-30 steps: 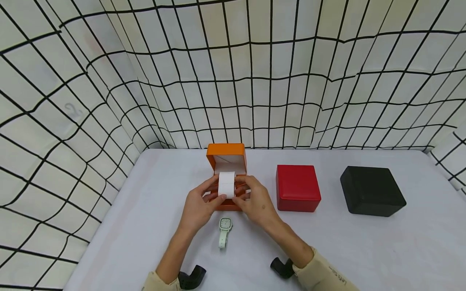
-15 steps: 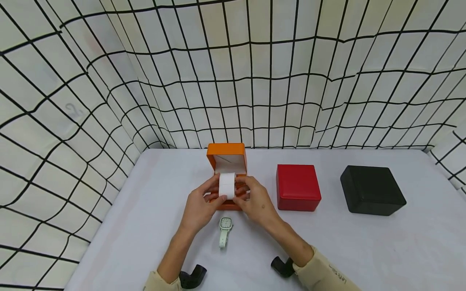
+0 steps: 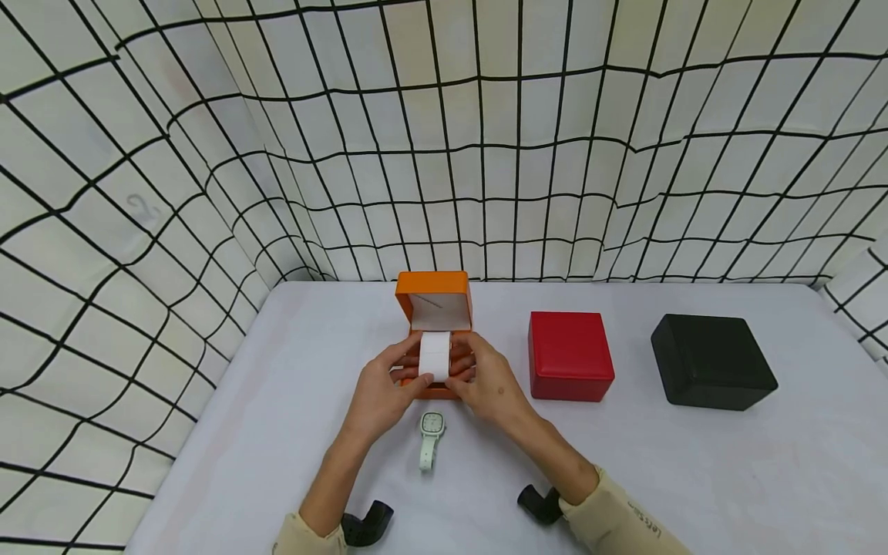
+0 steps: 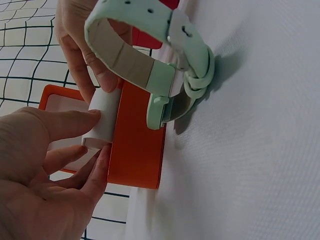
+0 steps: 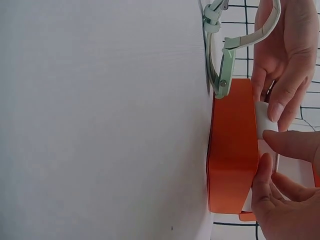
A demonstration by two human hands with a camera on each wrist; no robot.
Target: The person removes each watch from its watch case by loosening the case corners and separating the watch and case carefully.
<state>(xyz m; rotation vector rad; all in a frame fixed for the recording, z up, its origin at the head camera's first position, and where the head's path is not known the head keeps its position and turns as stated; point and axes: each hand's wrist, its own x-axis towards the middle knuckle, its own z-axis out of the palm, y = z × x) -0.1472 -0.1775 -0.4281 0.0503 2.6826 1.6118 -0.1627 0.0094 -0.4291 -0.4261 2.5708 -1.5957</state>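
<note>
An orange watch box [image 3: 438,393] stands with its lid [image 3: 434,283] raised at the back. At the mouth of its base is a white watch cushion [image 3: 435,356], pinched from both sides. My left hand [image 3: 378,391] holds the cushion's left end between thumb and fingers. On the opposite end, my right hand [image 3: 491,383] grips it the same way, thumb on the near face. In the left wrist view the cushion [image 4: 104,114] sits partly above the box's front wall [image 4: 136,145]. A pale green watch [image 3: 430,439] lies in front of the box, its strap buckled in a loop.
To the right of the orange box stands a closed red box [image 3: 570,356]. Farther right is a closed black box [image 3: 713,361]. A white cloth [image 3: 291,347] covers the table, and a white wall with black grid lines [image 3: 486,154] rises behind and at the sides.
The cushion sits slightly lower and nearer against the orange box, with both hands still gripping it. The watch and the other boxes have stayed in place.
</note>
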